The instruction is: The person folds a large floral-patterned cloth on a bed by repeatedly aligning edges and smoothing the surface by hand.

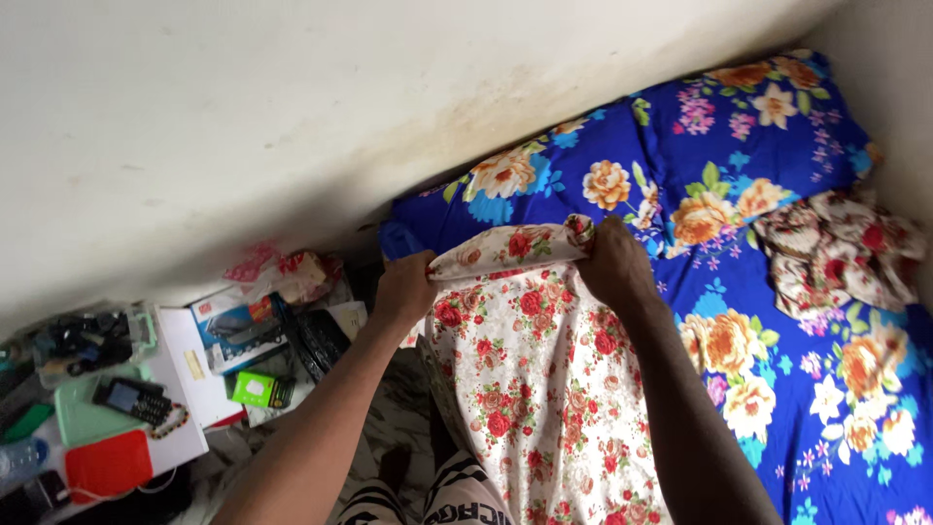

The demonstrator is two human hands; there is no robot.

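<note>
Cloth: white rose-print sheet (544, 389) lies over the blue floral bed (777, 321).
Left hand (403, 287): pinches the sheet's folded edge at the bed's corner.
Right hand (612, 262): grips the same edge, farther onto the bed.

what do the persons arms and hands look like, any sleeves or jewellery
Both forearms are bare right up to the frame edge: no sleeves in view. The left hand and right hand wear no gloves, and no watch, bracelet or ring shows. Fingertips are tucked into fabric, so nails cannot be seen.
</note>
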